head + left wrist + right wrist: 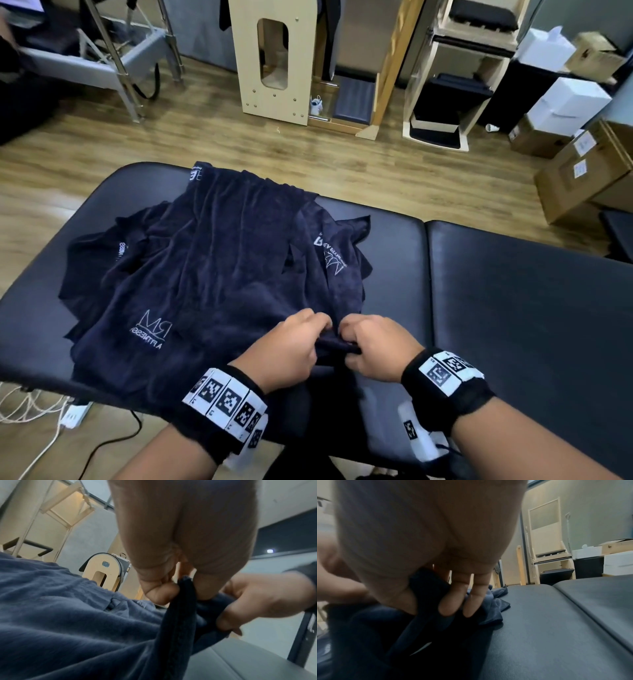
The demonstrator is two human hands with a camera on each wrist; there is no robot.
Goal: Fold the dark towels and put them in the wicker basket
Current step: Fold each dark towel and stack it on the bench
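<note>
A heap of dark navy towels (pixel 212 260) with white logos lies crumpled on the black padded table (pixel 513 291). Both hands meet at the heap's near edge. My left hand (pixel 291 346) pinches a bunched hem of one towel (pixel 181 601) between thumb and curled fingers. Right beside it, my right hand (pixel 370 346) grips the same hem (pixel 426 585), thumb on one side and fingers on the other. No wicker basket shows in any view.
The table's right half (pixel 531 308) carries nothing. Wooden exercise equipment (pixel 274 58) stands on the floor beyond the table, cardboard and white boxes (pixel 575 161) at the far right. Cables and a power strip (pixel 72 414) lie on the floor at the near left.
</note>
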